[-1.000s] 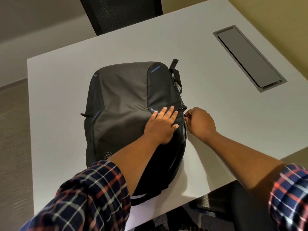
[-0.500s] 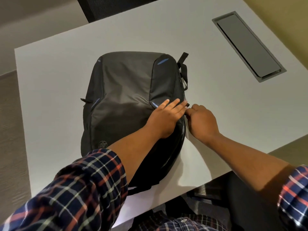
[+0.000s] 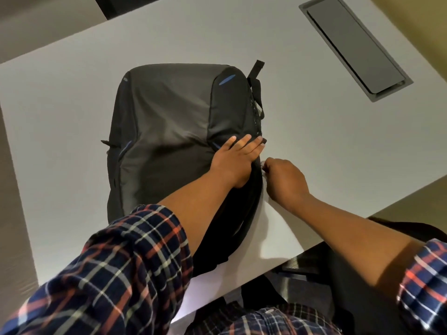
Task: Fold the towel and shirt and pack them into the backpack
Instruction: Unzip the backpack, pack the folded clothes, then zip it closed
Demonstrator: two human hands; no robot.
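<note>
Two hands on the soft backpack (image 3: 169, 122).
Left hand (image 3: 232, 160) fingers (image 3: 244, 143) lie flat; your right hand (image 3: 283, 180) fingers (image 3: 269, 164) pinch the zip pull (image 3: 263, 166).

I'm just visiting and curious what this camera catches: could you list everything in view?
table: one, white, fills most of the view.
backpack: one, black and dark grey with blue marks, flat on the table.
cable hatch: one, grey, set in the table's far right.
chair: one, black, beyond the table's far edge.
sleeves: two, navy plaid, near edge.
left hand: flat on the backpack.
right hand: pinches the backpack's right edge.
</note>
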